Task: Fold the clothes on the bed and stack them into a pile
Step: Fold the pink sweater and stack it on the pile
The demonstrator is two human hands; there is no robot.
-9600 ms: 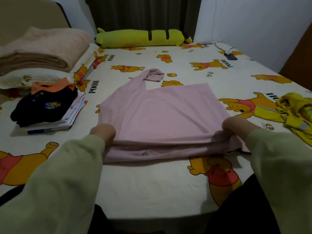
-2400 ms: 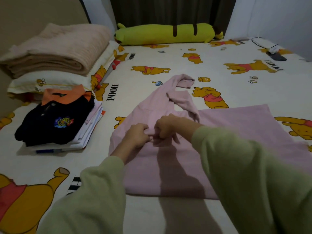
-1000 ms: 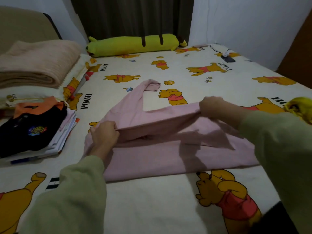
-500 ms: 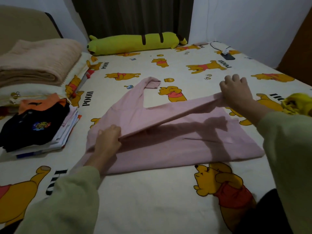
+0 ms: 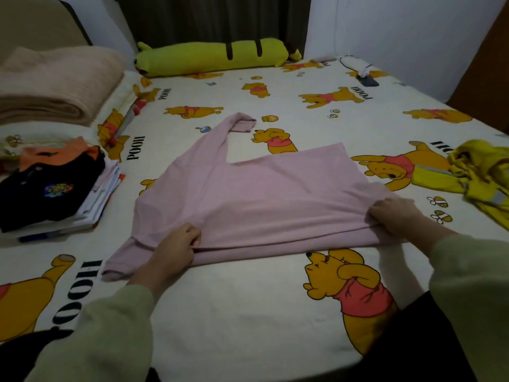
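Note:
A pink long-sleeved top (image 5: pixel 261 199) lies across the middle of the bed (image 5: pixel 248 312), folded lengthwise, one sleeve reaching toward the far side. My left hand (image 5: pixel 173 250) pinches the folded edge at the near left end. My right hand (image 5: pixel 396 216) grips the same edge at the near right end. A pile of folded clothes (image 5: pixel 55 188), black and orange on top, sits at the left. A crumpled yellow garment (image 5: pixel 482 177) lies at the right edge.
A folded beige blanket (image 5: pixel 55 86) rests on a pillow at the far left. A long yellow-green plush bolster (image 5: pixel 214 57) lies along the far side. A phone with a cable (image 5: pixel 367 81) sits at the far right corner.
My hands have brought the top's far edge toward me and laid it flat on the near edge. The right hand came down from the raised position to the near right corner.

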